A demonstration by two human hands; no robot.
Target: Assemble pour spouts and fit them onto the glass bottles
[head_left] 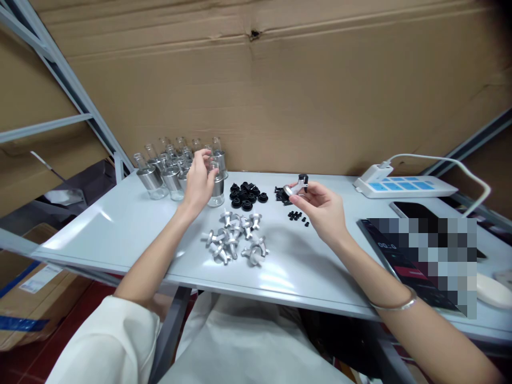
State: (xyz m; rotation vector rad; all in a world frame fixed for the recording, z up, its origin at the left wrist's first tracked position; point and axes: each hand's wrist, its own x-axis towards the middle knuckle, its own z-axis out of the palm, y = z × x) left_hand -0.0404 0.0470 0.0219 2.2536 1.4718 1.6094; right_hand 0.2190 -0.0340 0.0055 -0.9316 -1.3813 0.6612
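Pinching a small silver metal spout (296, 189), the right hand (328, 213) is up over the long, smooth, pale grey bench (108, 224). Its grip is closed, with the thumb and fingers pressing on the spout, and a small black piece (303, 180) sticks up at one end of it. The left hand (199, 178) is over at the clear glass bottles with silver metal bands (150, 178), right by the front bottle (216, 200). Its grip is spread, with the fingers bent and the thumb apart from them; I cannot tell if it touches the glass. The bottles stand close together on the left, near the back.

Between the two hands sits a bunch of round black stoppers (247, 196). In front of them lies a pile of shiny silver spouts (231, 239), tipped all different ways. A heap of dark black bits (279, 196) lies near the right hand, and some tiny black caps (295, 215) lie in front of that heap.

On the right is a white power strip with blue patches (408, 186), with a white plug (376, 172) in it. A black phone (405, 208) and a flat dark tablet (394, 253) lie in front of the strip, partly covered by blurry squares. Behind the bench is a tall brown cardboard wall (280, 96)
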